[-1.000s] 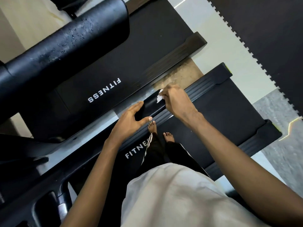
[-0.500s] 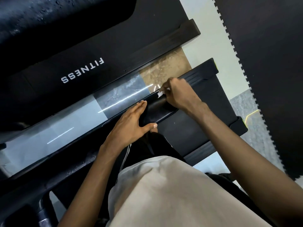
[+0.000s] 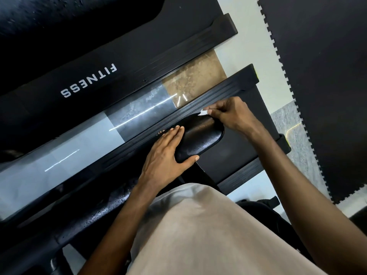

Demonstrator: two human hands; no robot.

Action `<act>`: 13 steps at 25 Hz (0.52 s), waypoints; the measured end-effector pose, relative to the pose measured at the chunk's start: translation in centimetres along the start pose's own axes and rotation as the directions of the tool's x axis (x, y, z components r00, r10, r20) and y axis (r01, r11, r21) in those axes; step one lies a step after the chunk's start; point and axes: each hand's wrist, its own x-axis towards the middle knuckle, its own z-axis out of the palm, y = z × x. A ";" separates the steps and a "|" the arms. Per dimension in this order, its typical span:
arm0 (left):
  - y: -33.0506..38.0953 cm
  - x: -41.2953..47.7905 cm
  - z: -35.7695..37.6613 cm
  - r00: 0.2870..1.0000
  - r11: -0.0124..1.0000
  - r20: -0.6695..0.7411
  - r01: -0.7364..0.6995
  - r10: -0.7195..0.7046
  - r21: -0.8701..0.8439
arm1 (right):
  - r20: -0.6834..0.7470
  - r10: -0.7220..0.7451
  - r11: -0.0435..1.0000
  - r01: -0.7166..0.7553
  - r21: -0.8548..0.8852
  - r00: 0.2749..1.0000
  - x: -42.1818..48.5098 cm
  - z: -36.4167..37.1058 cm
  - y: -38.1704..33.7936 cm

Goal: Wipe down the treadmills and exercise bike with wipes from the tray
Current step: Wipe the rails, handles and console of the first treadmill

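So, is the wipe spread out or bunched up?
Bunched up: the right hand pinches the wipe, only a small white tip showing.

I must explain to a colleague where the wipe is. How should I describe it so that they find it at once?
Start at the nearer treadmill, then find the glossy black handrail pad that the left hand rests on. At the pad's far end, the right hand pinches the wipe. It is a small white scrap, bright against the black pad and the ribbed rail beside it.
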 end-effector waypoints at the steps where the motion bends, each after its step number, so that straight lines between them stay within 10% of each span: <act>1: 0.1 0.0 0.1 1.000 1.000 -0.008 0.001 -0.001 0.010 | -0.002 -0.013 1.000 0.013 -0.012 1.000 -0.3 -0.1 0.0; 7: 0.2 -0.1 0.4 0.998 0.999 -0.059 -0.008 0.011 0.047 | -0.048 -0.118 0.988 0.112 -0.102 0.992 -2.4 -1.0 0.6; 13: 0.7 -0.4 0.5 0.995 0.998 -0.099 0.018 -0.011 0.065 | 0.433 -0.222 0.912 0.343 -0.225 0.874 6.7 1.0 -1.5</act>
